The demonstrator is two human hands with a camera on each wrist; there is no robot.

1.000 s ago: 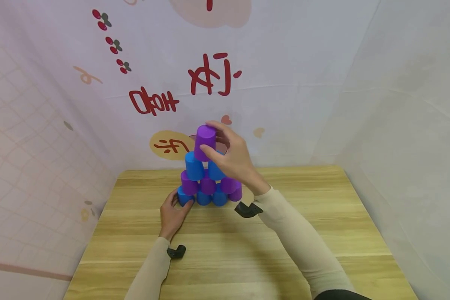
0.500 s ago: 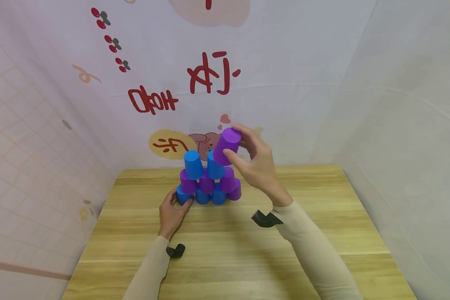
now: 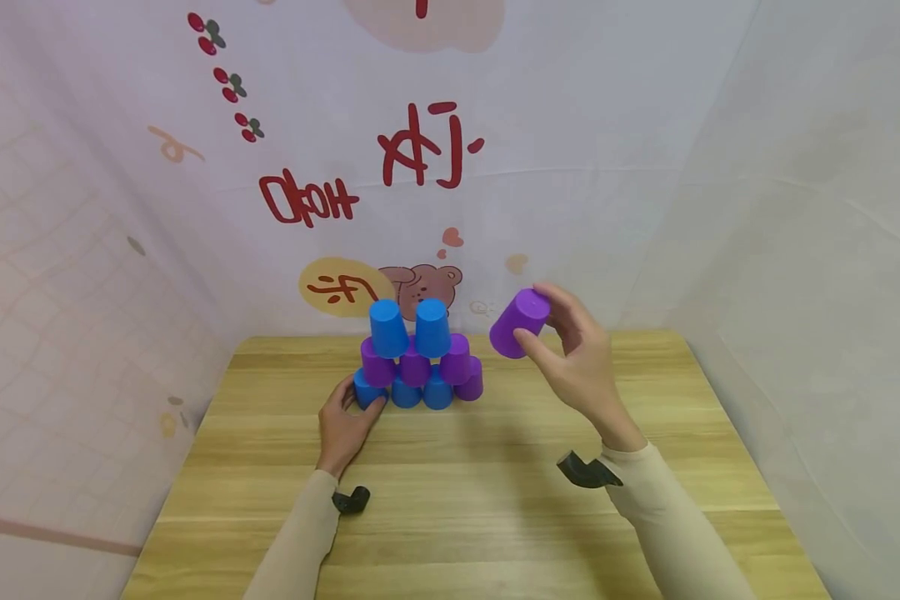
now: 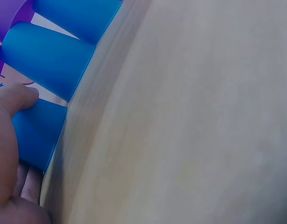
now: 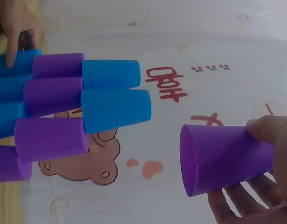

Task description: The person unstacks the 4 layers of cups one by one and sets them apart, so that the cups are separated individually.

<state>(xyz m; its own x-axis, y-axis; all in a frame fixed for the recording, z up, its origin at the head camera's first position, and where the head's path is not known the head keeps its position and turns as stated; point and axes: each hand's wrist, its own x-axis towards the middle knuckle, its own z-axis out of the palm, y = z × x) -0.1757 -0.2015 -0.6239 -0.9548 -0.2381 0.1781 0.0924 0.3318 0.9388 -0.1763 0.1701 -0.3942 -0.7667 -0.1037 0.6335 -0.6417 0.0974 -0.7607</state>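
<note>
Right hand (image 3: 581, 362) gripping a purple cup (image 3: 520, 323) beside the nine-cup pyramid (image 3: 417, 358), left hand (image 3: 348, 421) pinching its blue corner cup (image 3: 365, 392), dismantling barely begun.

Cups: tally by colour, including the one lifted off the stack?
Blue cups: 5 (the bottom-left one held by the left hand)
Purple cups: 5 (4 in the stack, 1 held apart from it in the right hand)
Total: 10

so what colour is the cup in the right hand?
Purple cup, held by the right hand; clearest in the right wrist view.
</note>
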